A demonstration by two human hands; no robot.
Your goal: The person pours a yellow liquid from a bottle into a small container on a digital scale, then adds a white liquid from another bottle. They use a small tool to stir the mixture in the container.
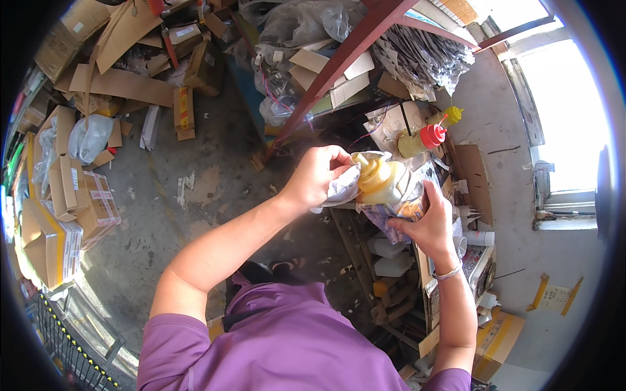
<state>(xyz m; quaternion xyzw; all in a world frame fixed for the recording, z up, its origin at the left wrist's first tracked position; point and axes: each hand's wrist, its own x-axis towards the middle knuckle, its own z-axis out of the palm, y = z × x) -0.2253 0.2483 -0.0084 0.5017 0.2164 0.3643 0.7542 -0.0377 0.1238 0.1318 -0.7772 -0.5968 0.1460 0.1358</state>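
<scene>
Between the hands is a yellowish squeeze bottle (385, 186); the left hand (315, 177) pinches a crumpled white wad (343, 188), cloth or paper unclear, beside its stepped nozzle; the right hand (432, 225) grips bottle and crinkled printed wrapping (407, 210), the base hidden. Scuffed concrete floor (195, 195) spreads leftward to cardboard cartons (99, 203).

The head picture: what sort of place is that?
Probably a workshop or storeroom, I think. There are piled-up cardboard boxes, a red metal beam, and a squeeze bottle with a red cap.
</scene>
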